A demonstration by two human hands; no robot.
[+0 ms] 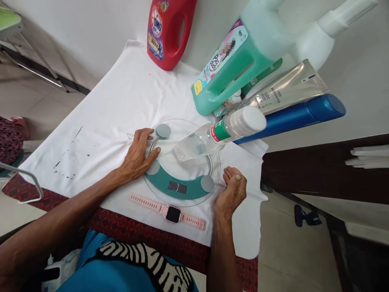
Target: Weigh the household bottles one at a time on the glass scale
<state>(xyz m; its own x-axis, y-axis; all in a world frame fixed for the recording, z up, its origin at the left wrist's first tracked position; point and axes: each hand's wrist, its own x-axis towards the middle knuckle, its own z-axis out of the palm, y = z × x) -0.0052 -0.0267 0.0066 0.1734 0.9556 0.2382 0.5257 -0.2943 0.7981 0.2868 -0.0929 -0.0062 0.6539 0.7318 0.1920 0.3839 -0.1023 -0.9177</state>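
A round glass scale (176, 192) with a teal band and a small dark display lies on the white cloth. Standing on its glass is a clear bottle (194, 144) with a white cap and a green and red label. My left hand (141, 156) rests at the scale's left edge, fingers apart, holding nothing. To the right of the scale, my right hand (232, 188) lies on the cloth with its fingers curled; whether anything is inside them is hidden. A pink watch (173, 213) lies stretched out in front of the scale.
At the back stand a red detergent bottle (170, 34) and a green jug (212, 89). A gold tube (279, 91), a blue bottle (291, 117) and a white pump bottle (319, 40) crowd the right back. The white cloth (100, 117) ends at the right table edge.
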